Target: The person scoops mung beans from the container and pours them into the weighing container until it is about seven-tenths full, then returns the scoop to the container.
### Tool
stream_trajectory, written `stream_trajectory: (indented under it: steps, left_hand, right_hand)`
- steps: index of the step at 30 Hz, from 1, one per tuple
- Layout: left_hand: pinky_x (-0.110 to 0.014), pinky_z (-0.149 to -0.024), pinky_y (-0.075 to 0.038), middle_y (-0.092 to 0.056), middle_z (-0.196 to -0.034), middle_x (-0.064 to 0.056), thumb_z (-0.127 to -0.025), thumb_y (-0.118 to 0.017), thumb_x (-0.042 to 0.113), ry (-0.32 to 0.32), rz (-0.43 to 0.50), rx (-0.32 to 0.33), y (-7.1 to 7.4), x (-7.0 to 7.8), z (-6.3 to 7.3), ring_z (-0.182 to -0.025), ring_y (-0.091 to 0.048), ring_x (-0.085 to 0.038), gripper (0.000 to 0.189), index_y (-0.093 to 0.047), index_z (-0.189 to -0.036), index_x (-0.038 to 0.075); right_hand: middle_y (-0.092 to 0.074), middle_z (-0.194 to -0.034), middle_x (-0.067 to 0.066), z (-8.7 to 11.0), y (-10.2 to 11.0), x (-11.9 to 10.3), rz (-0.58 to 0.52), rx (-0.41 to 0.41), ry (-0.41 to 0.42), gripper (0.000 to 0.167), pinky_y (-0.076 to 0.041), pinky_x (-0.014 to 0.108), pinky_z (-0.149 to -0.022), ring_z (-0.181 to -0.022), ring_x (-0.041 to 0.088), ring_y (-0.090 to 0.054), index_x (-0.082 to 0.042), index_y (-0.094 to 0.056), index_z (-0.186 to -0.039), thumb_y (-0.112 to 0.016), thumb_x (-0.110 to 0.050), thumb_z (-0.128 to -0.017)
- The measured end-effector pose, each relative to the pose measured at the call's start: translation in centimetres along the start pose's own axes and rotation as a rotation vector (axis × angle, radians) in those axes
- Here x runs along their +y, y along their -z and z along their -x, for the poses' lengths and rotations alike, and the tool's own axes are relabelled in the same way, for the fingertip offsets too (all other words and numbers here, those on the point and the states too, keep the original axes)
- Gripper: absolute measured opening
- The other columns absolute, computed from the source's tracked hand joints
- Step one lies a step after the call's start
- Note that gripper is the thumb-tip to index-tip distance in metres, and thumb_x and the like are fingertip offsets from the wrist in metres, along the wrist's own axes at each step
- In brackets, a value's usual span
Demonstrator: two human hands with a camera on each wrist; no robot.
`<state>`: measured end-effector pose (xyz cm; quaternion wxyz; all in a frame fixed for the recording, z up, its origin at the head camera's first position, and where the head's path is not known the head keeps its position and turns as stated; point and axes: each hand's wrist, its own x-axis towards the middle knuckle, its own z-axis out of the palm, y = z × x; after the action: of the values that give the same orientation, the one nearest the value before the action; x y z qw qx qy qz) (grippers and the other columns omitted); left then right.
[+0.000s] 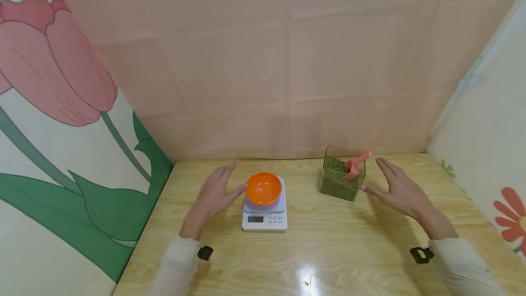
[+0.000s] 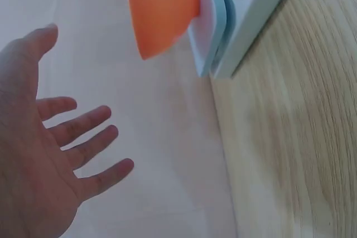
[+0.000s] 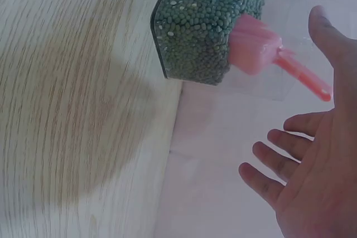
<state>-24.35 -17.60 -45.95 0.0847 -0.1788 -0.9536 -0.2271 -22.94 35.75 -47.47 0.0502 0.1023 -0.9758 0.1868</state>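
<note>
An orange bowl [image 1: 264, 189] stands on a white kitchen scale [image 1: 265, 225] in the middle of the table. My left hand [image 1: 214, 192] is held just left of the bowl, fingers spread and holding nothing; the left wrist view shows a gap between that hand [image 2: 50, 149] and the bowl [image 2: 162, 9]. To the right, a clear square container [image 1: 338, 190] holds green mung beans [image 1: 334, 164]. A pink scoop [image 1: 352, 168] leans in the beans, handle up and to the right. Beside the container hovers my right hand [image 1: 400, 191], its fingers extended around air near the scoop's handle [image 3: 307, 76].
The wooden table [image 1: 312, 241] meets a pinkish-beige covering [image 1: 230, 81] at its back edge. Walls with painted flowers flank it on both sides. Small black devices [image 1: 205, 253] are strapped at both wrists.
</note>
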Motion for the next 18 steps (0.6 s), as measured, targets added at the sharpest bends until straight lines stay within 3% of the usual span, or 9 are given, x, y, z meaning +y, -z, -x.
stream_trajectory:
  steps: [7, 18]
  left_hand:
    - [-0.058, -0.116, -0.044, -0.057, -0.155, -0.011, -0.101, -0.067, 0.055, -0.073, -0.008, 0.063, -0.5, 0.8, -0.3, -0.143, -0.054, -0.035, 0.079, -0.044, -0.162, 0.011]
    - [-0.056, -0.115, -0.046, -0.055, -0.156, -0.009, -0.102, -0.067, 0.054, -0.090, 0.037, 0.081, -1.7, 2.4, -1.4, -0.141, -0.055, -0.032, 0.076, -0.042, -0.163, 0.016]
  right_hand:
    - [-0.022, -0.171, 0.034, 0.0, -0.3, -0.1, -0.033, 0.019, 0.014, 0.108, -0.029, 0.081, -0.109, -0.148, 0.063, -0.029, -0.001, -0.011, -0.170, -0.068, -0.060, -0.099]
    - [-0.023, -0.170, 0.035, -0.3, -0.3, -0.4, -0.081, 0.032, 0.005, 0.106, -0.028, 0.082, -0.108, -0.148, 0.065, -0.028, -0.003, -0.009, -0.171, -0.068, -0.056, -0.100]
